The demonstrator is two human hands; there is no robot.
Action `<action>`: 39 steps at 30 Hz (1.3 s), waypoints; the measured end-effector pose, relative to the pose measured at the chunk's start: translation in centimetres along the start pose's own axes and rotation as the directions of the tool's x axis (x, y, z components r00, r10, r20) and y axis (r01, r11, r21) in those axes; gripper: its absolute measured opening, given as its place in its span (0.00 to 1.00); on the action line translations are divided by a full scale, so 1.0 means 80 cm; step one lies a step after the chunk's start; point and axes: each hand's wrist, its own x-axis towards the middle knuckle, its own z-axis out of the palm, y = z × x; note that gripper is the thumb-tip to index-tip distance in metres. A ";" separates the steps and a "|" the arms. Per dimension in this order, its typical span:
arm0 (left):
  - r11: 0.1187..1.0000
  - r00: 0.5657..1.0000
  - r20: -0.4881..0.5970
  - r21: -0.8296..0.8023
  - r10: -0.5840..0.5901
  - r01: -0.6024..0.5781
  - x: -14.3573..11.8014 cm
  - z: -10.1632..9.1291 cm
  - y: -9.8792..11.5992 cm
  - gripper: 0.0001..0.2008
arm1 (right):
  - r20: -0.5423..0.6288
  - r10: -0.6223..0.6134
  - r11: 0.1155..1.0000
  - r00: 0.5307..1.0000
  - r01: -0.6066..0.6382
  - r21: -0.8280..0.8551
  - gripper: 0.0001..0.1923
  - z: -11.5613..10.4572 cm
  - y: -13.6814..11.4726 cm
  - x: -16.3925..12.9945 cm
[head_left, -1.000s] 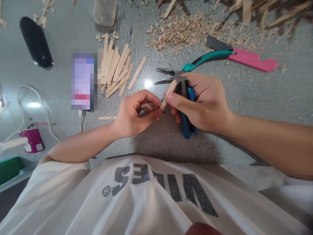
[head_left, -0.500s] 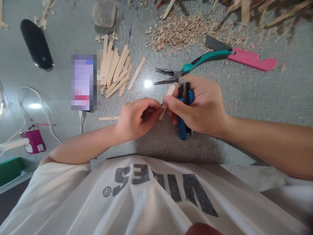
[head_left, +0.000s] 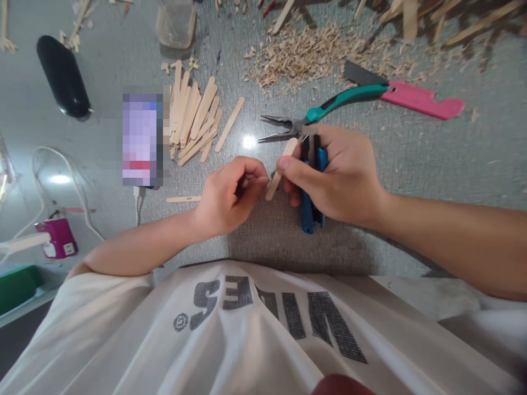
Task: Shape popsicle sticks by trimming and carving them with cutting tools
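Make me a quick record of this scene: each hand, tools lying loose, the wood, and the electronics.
Right hand: pinches a wooden stick and holds a blue-handled tool
Left hand: curled close to the stick's near end; contact unclear
Loose tools: teal-handled pliers, jaws open; pink-handled blade
Wood: pile of sticks left of the pliers; shavings beyond them
Electronics: phone, screen pixelated, white cable at its near end
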 end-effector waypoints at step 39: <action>0.989 0.997 0.034 -0.132 -0.067 0.071 -0.005 0.005 -0.004 0.08 | 0.012 -0.083 0.996 0.996 0.083 0.038 0.17 0.001 0.008 0.000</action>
